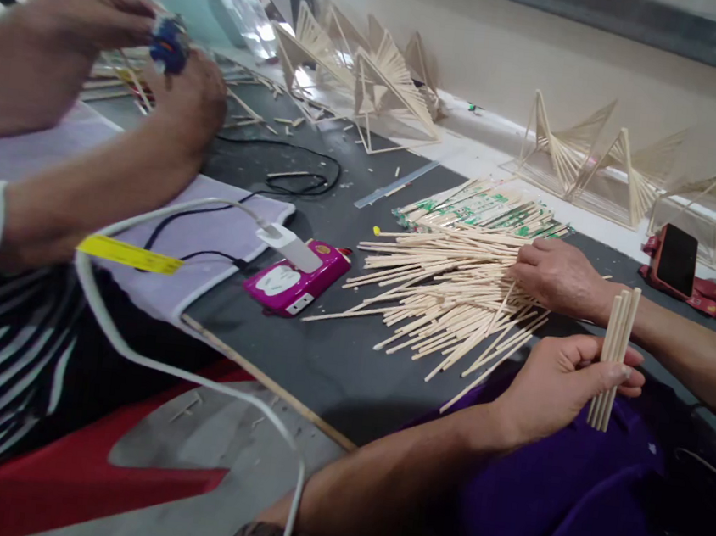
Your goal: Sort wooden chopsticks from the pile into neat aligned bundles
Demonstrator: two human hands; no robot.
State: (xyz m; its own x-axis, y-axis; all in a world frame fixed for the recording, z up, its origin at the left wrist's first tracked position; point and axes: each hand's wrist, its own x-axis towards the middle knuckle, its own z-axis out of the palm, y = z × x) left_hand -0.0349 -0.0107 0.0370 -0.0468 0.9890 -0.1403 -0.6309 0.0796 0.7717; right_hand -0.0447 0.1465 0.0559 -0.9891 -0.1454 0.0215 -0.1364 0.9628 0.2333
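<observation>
My left hand (pixel 557 383) grips a small upright bundle of short wooden sticks (pixel 613 359) between thumb and fingers, above my purple-clad lap. Beyond it, my right hand (pixel 555 276) reaches in from the right, its fingers closed on sticks at the near right of a loose stick pile (pixel 451 286). The fingertips are partly hidden, so how many sticks they hold cannot be told. Behind the pile lies a clear, green-printed plastic packet (pixel 485 209) with more sticks.
A co-worker's hands (pixel 184 96) hold a small blue object at the left. A magenta power adapter (pixel 296 279) with a white plug and cable sits left of the pile. Stick frames (pixel 390 84) line the wall. A phone (pixel 675 259) stands at the right.
</observation>
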